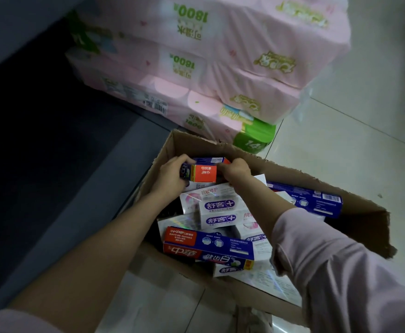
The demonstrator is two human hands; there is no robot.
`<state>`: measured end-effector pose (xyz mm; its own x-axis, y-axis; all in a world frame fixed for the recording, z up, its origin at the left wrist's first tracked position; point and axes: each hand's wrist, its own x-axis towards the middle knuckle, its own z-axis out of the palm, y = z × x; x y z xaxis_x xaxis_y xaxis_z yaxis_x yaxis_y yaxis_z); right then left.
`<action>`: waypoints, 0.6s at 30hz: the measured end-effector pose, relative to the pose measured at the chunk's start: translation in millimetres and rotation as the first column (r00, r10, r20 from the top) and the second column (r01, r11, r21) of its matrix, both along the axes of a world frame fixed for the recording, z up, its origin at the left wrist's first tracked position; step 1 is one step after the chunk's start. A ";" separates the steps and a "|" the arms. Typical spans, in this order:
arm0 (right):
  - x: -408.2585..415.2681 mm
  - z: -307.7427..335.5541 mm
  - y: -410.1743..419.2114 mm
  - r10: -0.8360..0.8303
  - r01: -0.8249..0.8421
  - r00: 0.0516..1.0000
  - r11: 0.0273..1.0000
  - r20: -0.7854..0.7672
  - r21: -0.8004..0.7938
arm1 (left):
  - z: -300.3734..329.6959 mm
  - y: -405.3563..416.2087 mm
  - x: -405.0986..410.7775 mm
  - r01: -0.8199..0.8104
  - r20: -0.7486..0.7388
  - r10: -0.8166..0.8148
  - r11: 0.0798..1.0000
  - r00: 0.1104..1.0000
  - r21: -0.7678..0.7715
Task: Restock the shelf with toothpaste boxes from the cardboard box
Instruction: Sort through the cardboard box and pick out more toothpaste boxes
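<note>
- Reaching into the open brown cardboard box (355,212) on the pale tiled floor (355,116), both hands work at its far end.
- The left hand (170,175) curls round a red, blue and orange toothpaste box (202,173), gripping it from the left, probably so the long carton can be lifted clear of the pile.
- The right hand (234,169) pinches at the same carton's right end, next to another blue carton just behind it; whether it grips one or both I cannot tell.
- Below the hands, loose cartons lie jumbled at odd angles: white and purple toothpaste boxes (218,207) in the middle, a long red and blue toothpaste box (208,246) nearest the camera, and a dark blue one (309,200) leaning against the right wall.
- Stacked pink tissue packs (232,56) stand just beyond the box.
- A dark grey base (59,188) to the left may belong to the shelf; its stocked levels are out of view, so I judge restocking far from finished.
</note>
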<state>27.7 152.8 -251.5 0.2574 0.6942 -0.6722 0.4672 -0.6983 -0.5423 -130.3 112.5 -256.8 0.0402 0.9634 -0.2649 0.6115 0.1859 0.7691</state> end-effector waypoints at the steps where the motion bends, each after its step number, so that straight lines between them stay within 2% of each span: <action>1: -2.9 4.1 -2.5 -0.034 0.034 0.999 0.999 -0.018 0.025 | 3.7 -1.7 -0.6 -0.015 0.023 0.015 1.000 1.000 0.009; 5: -8.6 33.7 -20.3 -0.016 0.009 0.999 0.980 0.035 0.198 | 24.9 -9.7 -1.6 -0.130 0.076 0.127 0.991 0.989 0.036; 8: -11.0 74.8 -34.0 -0.018 0.037 0.998 0.937 -0.057 0.347 | 58.3 -15.5 -1.6 -0.297 0.173 0.296 0.955 0.939 -0.023; 13: -19.0 162.3 -53.5 0.046 0.082 0.970 0.861 -0.237 0.502 | 140.1 -41.3 -10.1 -0.227 0.165 0.223 0.974 0.961 0.007; 18: -38.9 259.0 -83.2 0.053 0.190 0.922 0.803 -0.385 0.565 | 245.7 -75.6 -35.5 -0.269 0.159 0.249 0.957 0.955 0.112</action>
<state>-11.2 69.7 7.5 0.1412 0.9701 -0.1976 0.1144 -0.2142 -0.9701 -165.8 36.9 -11.1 -0.1873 0.9715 -0.1451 0.4384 0.2149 0.8727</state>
